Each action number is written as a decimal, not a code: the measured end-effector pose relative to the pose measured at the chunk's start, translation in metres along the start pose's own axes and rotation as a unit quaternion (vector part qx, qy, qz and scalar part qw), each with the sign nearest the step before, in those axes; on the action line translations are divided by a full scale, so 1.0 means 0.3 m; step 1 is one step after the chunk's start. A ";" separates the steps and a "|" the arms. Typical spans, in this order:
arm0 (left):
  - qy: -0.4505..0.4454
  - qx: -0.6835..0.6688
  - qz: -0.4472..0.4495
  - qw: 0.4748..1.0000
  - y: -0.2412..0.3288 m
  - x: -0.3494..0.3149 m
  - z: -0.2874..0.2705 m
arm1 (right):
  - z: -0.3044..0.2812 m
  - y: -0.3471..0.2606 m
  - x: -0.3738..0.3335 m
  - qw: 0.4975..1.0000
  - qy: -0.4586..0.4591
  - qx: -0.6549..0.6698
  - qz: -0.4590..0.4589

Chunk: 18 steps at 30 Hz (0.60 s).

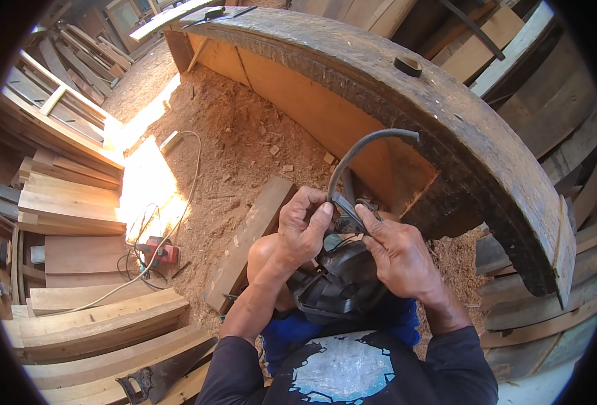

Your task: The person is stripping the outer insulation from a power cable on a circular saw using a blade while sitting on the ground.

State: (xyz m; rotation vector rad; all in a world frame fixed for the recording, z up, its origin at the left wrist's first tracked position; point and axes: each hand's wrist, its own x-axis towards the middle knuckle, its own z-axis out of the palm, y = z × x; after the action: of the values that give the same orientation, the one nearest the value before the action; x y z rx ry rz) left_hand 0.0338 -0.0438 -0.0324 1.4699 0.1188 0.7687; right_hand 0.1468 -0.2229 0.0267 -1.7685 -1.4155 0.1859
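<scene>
Between the thumb and fingers of my left hand is one end of a grey bendy hose or thick cable. Its free end arches up and to the right, in front of the workbench. My right hand is closed on a narrow, flat, grey blade-like tool, whose tip touches or nearly touches the hose beside my left thumb. Below both hands, a black plastic machine housing rests in my lap between my knees. My fingers partly hide the tool's handle and the parts just behind it.
A worn wooden workbench curves across ahead and right, a black ring-shaped roll on top. Sawdust covers the floor. A plank lies left of my knee. Further left are a red power tool, cords, stacked boards and a handsaw.
</scene>
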 end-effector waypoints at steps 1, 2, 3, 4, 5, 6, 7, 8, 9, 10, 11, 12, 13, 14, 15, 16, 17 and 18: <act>0.000 0.000 0.000 1.000 0.003 0.000 0.001 | 0.000 0.000 0.001 1.000 -0.003 -0.003 0.000; 0.008 0.000 -0.012 1.000 0.009 0.001 0.004 | 0.000 -0.002 0.002 1.000 -0.002 -0.003 0.000; 0.015 -0.001 -0.023 1.000 0.014 0.002 0.006 | -0.001 -0.005 0.003 1.000 -0.005 -0.007 0.002; 0.015 -0.001 -0.023 1.000 0.016 0.002 0.008 | -0.001 -0.008 0.004 1.000 -0.008 -0.010 0.004; 0.019 0.001 -0.021 1.000 0.017 0.001 0.011 | 0.000 -0.009 0.002 1.000 -0.008 -0.010 0.004; 0.023 0.003 -0.020 1.000 0.017 0.000 0.012 | 0.002 -0.010 -0.001 1.000 -0.005 -0.023 -0.002; 0.023 0.003 -0.020 1.000 0.015 0.001 0.010 | 0.002 -0.010 -0.003 0.999 -0.002 -0.036 -0.008; 0.017 0.004 -0.027 0.999 0.011 0.002 0.005 | 0.003 -0.009 -0.004 0.999 -0.002 -0.035 -0.008; 0.010 0.005 -0.035 0.999 0.006 0.002 0.000 | 0.004 -0.008 -0.004 0.999 -0.003 -0.035 -0.008; 0.010 0.006 -0.035 0.999 0.002 -0.001 -0.006 | 0.004 -0.006 -0.005 0.999 -0.004 -0.036 -0.007; 0.002 -0.012 -0.039 0.999 -0.001 -0.002 -0.011 | 0.003 -0.003 -0.006 0.999 -0.003 -0.037 -0.007; -0.005 -0.030 -0.043 0.999 -0.004 -0.003 -0.014 | 0.003 0.001 -0.006 0.999 -0.004 -0.030 -0.010; -0.007 -0.031 -0.043 0.999 -0.008 -0.004 -0.015 | 0.002 0.003 -0.007 1.000 -0.004 -0.024 -0.013; -0.008 -0.047 -0.049 0.998 -0.011 -0.005 -0.017 | 0.001 0.004 -0.006 1.000 -0.003 -0.024 -0.013; -0.008 -0.063 -0.055 0.996 -0.012 -0.007 -0.018 | 0.001 0.004 -0.006 1.000 -0.008 -0.022 -0.009; -0.008 -0.062 -0.055 0.997 -0.011 -0.009 -0.018 | 0.001 0.004 -0.006 1.000 -0.013 -0.021 -0.004; -0.007 -0.065 -0.058 0.996 -0.010 -0.010 -0.017 | 0.000 0.004 -0.005 1.000 -0.013 -0.021 -0.004; -0.005 -0.067 -0.062 0.996 -0.008 -0.010 -0.016 | 0.000 0.004 -0.004 1.000 -0.012 -0.019 -0.003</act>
State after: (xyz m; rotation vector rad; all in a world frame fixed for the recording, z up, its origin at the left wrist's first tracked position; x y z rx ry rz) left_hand 0.0300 -0.0413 -0.0365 1.3260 0.1464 0.6569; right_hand 0.1473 -0.2239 0.0255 -1.7990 -1.4492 0.1784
